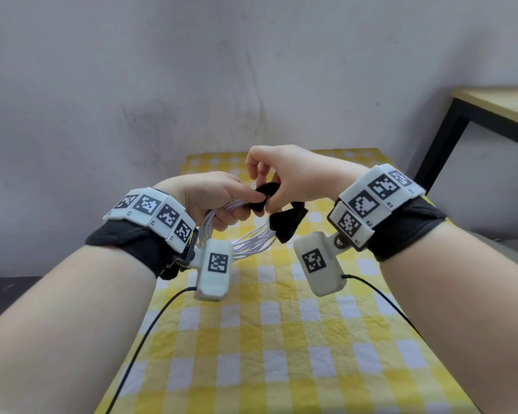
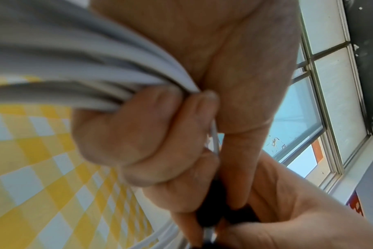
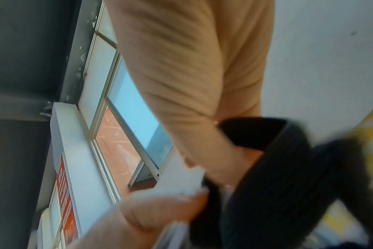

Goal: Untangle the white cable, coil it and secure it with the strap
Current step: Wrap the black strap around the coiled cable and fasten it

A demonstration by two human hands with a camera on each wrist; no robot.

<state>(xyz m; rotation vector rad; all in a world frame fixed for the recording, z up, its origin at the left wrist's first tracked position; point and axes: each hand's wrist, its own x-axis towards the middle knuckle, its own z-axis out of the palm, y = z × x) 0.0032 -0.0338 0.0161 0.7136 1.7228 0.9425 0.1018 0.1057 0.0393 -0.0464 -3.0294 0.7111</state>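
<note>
The white cable (image 1: 253, 237) is gathered into a coil of several loops, held in the air above the table. My left hand (image 1: 222, 201) grips the coil's top, fingers curled round the strands (image 2: 91, 80). A black strap (image 1: 265, 194) is wound round the bundle beside my left thumb. Its loose tail (image 1: 287, 224) hangs down to the right. My right hand (image 1: 277, 177) pinches the strap at the wrap, fingers curled over it. In the right wrist view the strap (image 3: 277, 176) loops wide and blurred below my palm.
A yellow and white checked cloth (image 1: 281, 339) covers the table below my hands. A grey wall stands behind. A wooden table with a black frame (image 1: 449, 127) is at the right. Thin black wires (image 1: 144, 339) trail from the wrist cameras over the cloth.
</note>
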